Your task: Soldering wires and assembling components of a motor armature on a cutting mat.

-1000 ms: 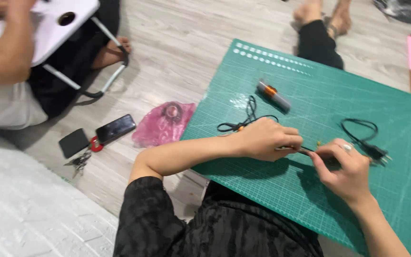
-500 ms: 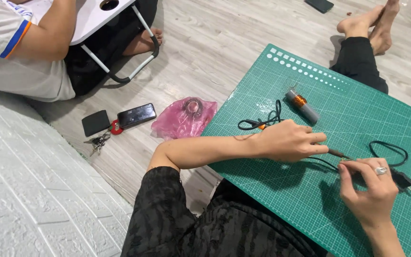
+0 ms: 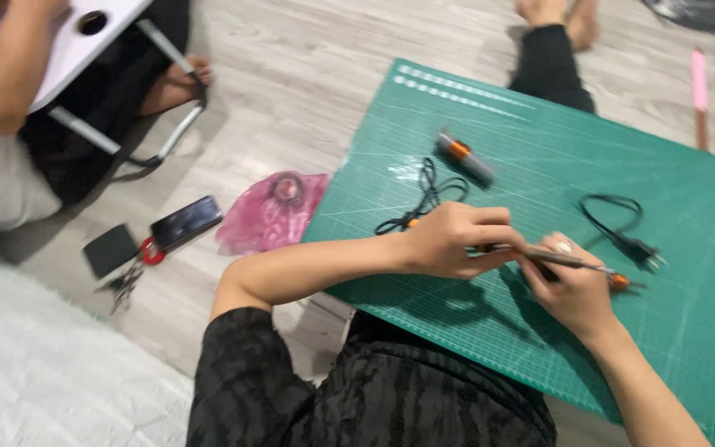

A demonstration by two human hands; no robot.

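A: What do my hands hold?

B: My left hand point(image 3: 448, 240) and right hand point(image 3: 577, 290) are both closed on a slim soldering iron point(image 3: 568, 262), level above the green cutting mat point(image 3: 539, 149).

A: Handling?

B: Probably light and rigid: grey shaft, orange collar. I grip the handle, clear of the tip.

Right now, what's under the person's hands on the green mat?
A thin metal-tipped tool runs between the left hand and right hand, above the green mat. Its handle is hidden.

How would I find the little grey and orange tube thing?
Look at the big green cutting mat on the wooden floor. Near its top lies a short grey cylinder with an orange band, just above a tangled black cord; nothing touches it.
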